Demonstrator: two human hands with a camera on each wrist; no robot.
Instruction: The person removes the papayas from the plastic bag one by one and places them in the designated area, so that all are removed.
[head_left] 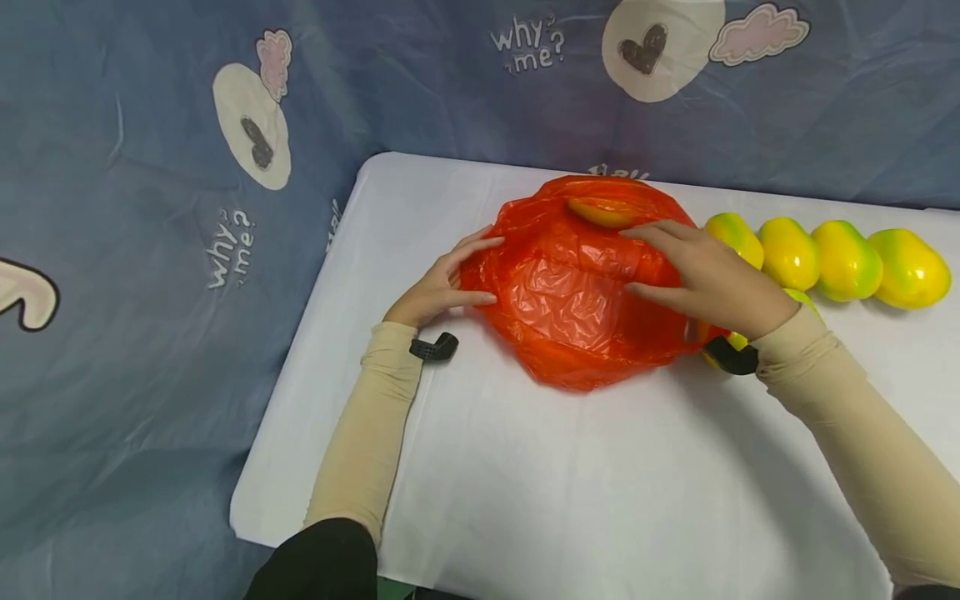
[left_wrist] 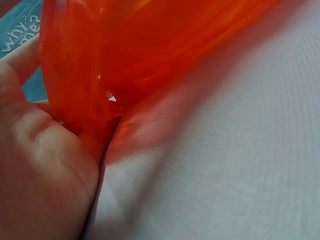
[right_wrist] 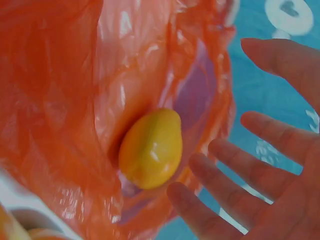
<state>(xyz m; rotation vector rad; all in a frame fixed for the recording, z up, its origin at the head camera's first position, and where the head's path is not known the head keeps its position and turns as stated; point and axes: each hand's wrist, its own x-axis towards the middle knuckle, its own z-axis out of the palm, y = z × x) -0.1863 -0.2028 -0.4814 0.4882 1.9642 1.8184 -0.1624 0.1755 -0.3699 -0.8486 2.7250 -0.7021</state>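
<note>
A thin red plastic bag [head_left: 573, 312] lies spread with its mouth facing up on the table. Inside it rests one yellow mango [right_wrist: 152, 150], partly covered by the bag's far edge in the head view. My left hand [head_left: 435, 287] cups the bag's left side with fingers and thumb extended; part of its fingers is hidden behind the plastic in the left wrist view. Over the bag's right side hovers my right hand [head_left: 712, 275], fingers spread and holding nothing. In the right wrist view its fingertips [right_wrist: 180, 192] point toward the mango.
A row of yellow-green mangoes [head_left: 847, 260] stands to the right of the bag, with more partly hidden under my right wrist. The white table [head_left: 570, 492] meets a blue printed curtain [head_left: 450, 83] at the back and left. Black wrist cameras [head_left: 435, 347] sit at both wrists.
</note>
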